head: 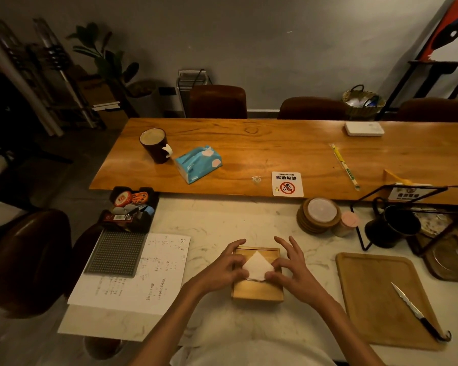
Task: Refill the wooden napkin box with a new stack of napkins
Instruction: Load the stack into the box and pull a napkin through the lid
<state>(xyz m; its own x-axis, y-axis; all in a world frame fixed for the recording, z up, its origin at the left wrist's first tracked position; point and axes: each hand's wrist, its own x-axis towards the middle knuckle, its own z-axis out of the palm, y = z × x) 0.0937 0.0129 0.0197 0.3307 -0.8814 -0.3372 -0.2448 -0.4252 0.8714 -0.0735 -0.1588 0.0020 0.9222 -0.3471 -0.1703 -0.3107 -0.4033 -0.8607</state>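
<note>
On the white counter, the wooden napkin box (257, 287) is flanked by the left hand (224, 270) and right hand (292, 270), whose fingertips pinch a white napkin (257, 266) poking from its lid. Right of the box, a cutting board (376, 291) is laid with a knife (418, 311); left of it, a paper sheet (143, 276).

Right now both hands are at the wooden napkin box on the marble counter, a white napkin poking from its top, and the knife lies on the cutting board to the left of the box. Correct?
Not quite. In the head view the knife lies on the cutting board to the right of the wooden napkin box, not the left. Both hands, left and right, are at the box, with the white napkin poking out.
</note>
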